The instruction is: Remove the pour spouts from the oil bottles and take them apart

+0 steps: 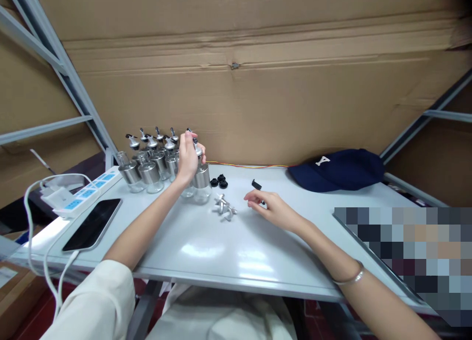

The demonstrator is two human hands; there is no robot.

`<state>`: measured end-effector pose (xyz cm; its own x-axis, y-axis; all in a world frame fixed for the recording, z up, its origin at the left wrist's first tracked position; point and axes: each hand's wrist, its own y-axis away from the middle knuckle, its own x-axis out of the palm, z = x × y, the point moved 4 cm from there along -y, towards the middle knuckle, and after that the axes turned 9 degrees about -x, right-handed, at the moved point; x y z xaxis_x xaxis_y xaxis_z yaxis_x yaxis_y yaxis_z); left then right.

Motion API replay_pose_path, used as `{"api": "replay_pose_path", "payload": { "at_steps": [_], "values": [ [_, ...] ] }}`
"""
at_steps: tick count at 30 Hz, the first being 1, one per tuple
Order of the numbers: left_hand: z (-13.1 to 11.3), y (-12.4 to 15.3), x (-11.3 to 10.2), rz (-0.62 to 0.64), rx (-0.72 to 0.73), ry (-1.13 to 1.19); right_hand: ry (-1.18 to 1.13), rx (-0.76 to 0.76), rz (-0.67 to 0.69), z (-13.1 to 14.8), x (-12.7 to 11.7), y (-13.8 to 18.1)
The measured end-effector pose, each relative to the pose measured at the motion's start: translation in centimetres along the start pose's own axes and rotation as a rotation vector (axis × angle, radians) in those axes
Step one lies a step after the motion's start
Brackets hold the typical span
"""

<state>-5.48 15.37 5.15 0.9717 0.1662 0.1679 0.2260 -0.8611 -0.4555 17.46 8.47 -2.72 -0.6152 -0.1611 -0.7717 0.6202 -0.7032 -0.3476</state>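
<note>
Evidently the left hand [188,157] has its grip closed around the metal pourer [198,149] atop the nearest glass bottle [202,178], with thumb and fingers wrapped about the spout just above the neck; parts of the fingertips are hidden behind it. That bottle stands upright on the bench [221,254], at the right end of a cluster, its clear glass base showing below a cylindrical sleeve of brushed, silvery metal. The right hand [272,208] has a loose, released grip, the fingers bent and the thumb slightly apart from them, low over the bench; whether its underside touches a small dark piece partly hidden beneath it, I cannot tell. Just beyond its fingers lies a black plastic clip [256,184], narrow and angular. Between the hands sits a small heap of shiny, curved metal pieces [224,207], and behind it three round black stoppers [222,182] with ridged, stepped profiles. To the left, more sleeved bottles [149,174] crowd together, several topped with silvery pourers and black tips, while two in front have bare glass necks. Smooth and pale, the bench reflects glossy patches of light. A dark-screened smartphone [93,225] lies near a white power strip [88,191], a navy fabric cap [339,170] rests at the right, and creased brown cardboard [228,109] forms the backdrop.
</note>
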Motion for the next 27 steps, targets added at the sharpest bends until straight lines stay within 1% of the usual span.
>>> {"api": "replay_pose_path", "payload": {
  "at_steps": [3, 10, 15, 22, 27],
  "values": [
    [0.7, -0.4, -0.4, -0.009, 0.004, -0.05, -0.004, -0.017, 0.004, 0.2, -0.1, 0.0],
    [1.2, -0.4, -1.6, -0.007, 0.029, -0.145, -0.001, -0.022, 0.008, 0.2, 0.1, 0.0],
    [1.8, -0.4, -2.4, -0.012, 0.012, -0.141, 0.008, -0.026, 0.016, 0.0, 0.2, 0.1],
    [2.2, -0.8, -3.9, -0.018, 0.011, -0.073, -0.003, -0.033, 0.018, 0.0, 0.2, 0.0],
    [2.4, -0.8, -4.7, -0.012, 0.034, -0.094, 0.002, -0.023, 0.022, 0.0, 0.4, 0.0]
  ]
}}
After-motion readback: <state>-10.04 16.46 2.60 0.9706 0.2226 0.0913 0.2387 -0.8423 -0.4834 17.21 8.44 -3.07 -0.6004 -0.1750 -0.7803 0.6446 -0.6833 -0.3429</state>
